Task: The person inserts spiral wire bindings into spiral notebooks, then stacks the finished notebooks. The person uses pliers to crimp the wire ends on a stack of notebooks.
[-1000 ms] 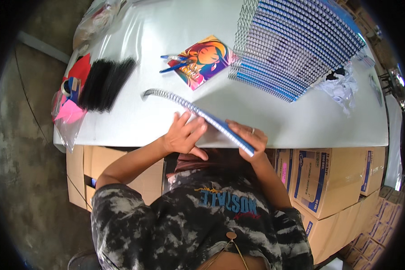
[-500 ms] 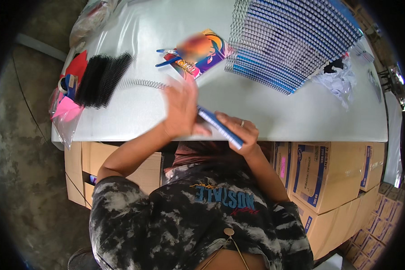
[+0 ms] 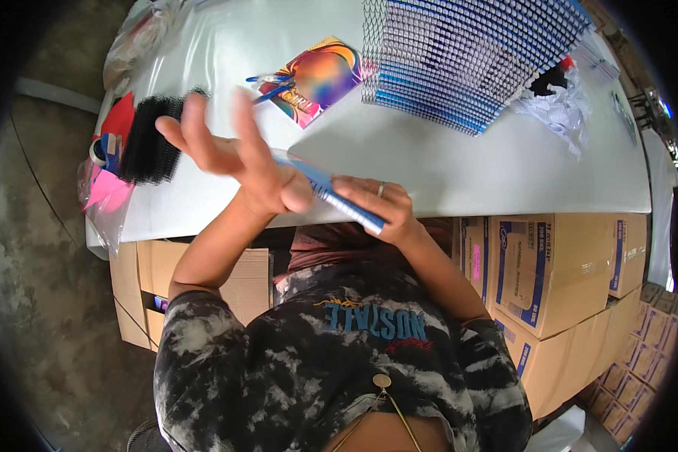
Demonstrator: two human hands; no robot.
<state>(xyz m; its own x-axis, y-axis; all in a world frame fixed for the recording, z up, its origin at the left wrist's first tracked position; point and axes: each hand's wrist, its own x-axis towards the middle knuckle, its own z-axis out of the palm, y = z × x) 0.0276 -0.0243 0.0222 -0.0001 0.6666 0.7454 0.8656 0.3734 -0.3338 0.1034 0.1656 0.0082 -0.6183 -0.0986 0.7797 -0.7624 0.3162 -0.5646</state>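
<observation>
My right hand (image 3: 384, 205) grips a thin blue notebook (image 3: 354, 211), held edge-up over the table's near edge. White marks run along its narrow edge. My left hand (image 3: 252, 162) is raised at the notebook's far end, fingers spread and blurred. Whether its palm touches the notebook I cannot tell. Beyond my left hand stands a bunch of black spiral coils (image 3: 145, 147). Past the notebook lies a colourful printed cover (image 3: 328, 71), with blue pens (image 3: 271, 92) at its left side.
Rows of spiral-bound notebooks (image 3: 459, 64) fill the far right of the white table (image 3: 459, 177). Crumpled pale plastic (image 3: 561, 113) lies beside them. Tape (image 3: 98, 151) and pink paper (image 3: 111, 188) sit at the left edge. Cardboard boxes (image 3: 572, 271) are stacked below.
My left hand has swung left and up, its fingers spreading wider. The notebook and my right hand have shifted slightly left and away. The loose coil seen on the table earlier no longer shows.
</observation>
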